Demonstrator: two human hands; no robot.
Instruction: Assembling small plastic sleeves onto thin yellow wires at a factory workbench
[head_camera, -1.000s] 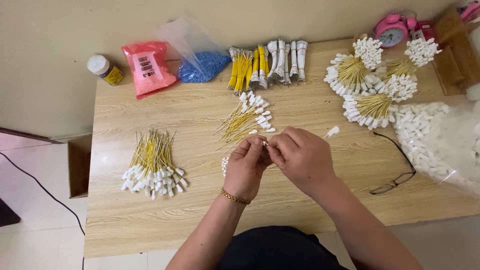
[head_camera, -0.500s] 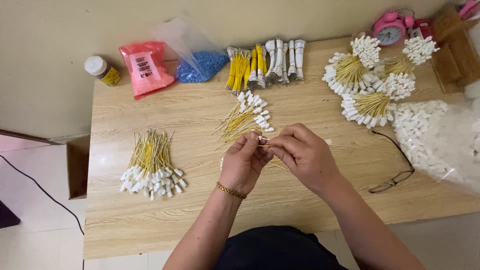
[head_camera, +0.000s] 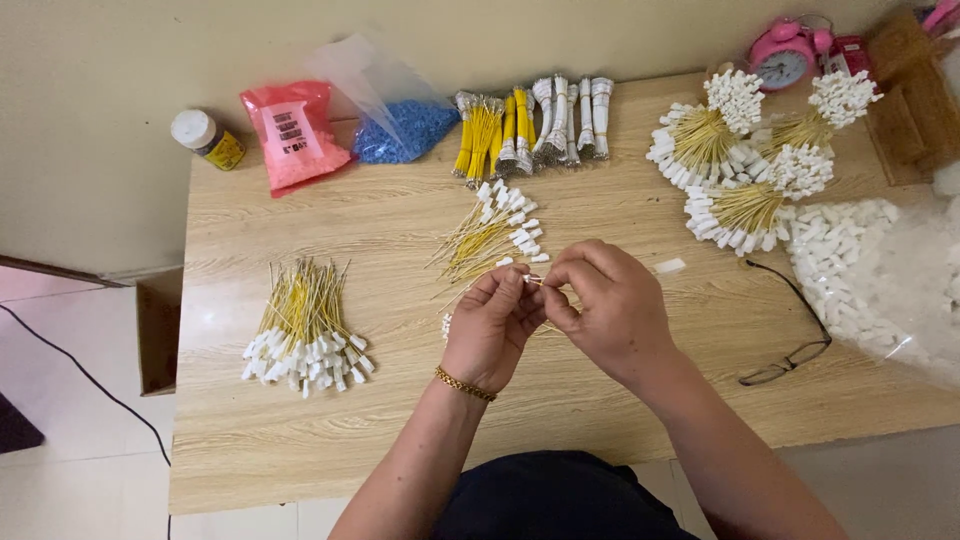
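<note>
Both hands pinch one small white-tipped wire above the wooden table (head_camera: 300, 470), just as half a second ago.

The left hand (head_camera: 490, 330) and right hand (head_camera: 610, 305) stay pressed together, fingertips clamped on the wire piece (head_camera: 532, 280) between them; their place has barely shifted. They hover just in front of the loose pile of yellow wires (head_camera: 490, 235). Left of that pile lies a bigger heap of wires (head_camera: 300, 325); right of it, a stray white connector (head_camera: 669, 266) and eyeglasses (head_camera: 790, 340), unmoved.
</note>
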